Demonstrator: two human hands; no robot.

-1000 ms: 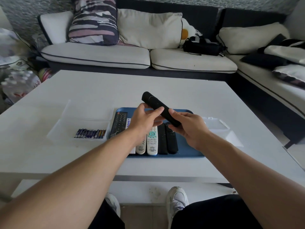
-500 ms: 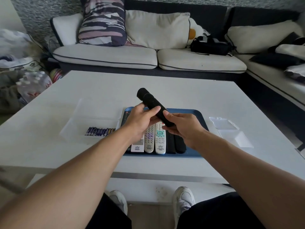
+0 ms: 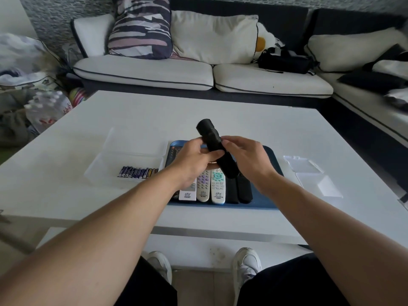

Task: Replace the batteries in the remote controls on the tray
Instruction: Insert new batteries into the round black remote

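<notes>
I hold the black remote (image 3: 217, 149) tilted above the blue tray (image 3: 268, 205): my left hand (image 3: 191, 161) grips its middle, my right hand (image 3: 245, 157) curls round its near part. Batteries (image 3: 138, 172) lie in the clear box (image 3: 103, 161), left.

A white bench (image 3: 220, 111) with a lower white shelf (image 3: 198, 246) beneath it fills the middle of the room. Behind it runs a corner sofa (image 3: 242, 51) with a dark frame and white seat cushions (image 3: 143, 71) edged in dark piping. Against its back lean a striped pillow (image 3: 141, 27) in purple, pink and white and a plain cream pillow (image 3: 214, 34); a black bag (image 3: 284, 60) lies on the seat further right. The wall (image 3: 55, 16) behind is a grey, finely textured surface. At far left, a wrapped pack of water bottles (image 3: 48, 107) stands among piled fabric. The floor (image 3: 194, 288) looks pale beige. Soft, even daylight fills the room.
</notes>
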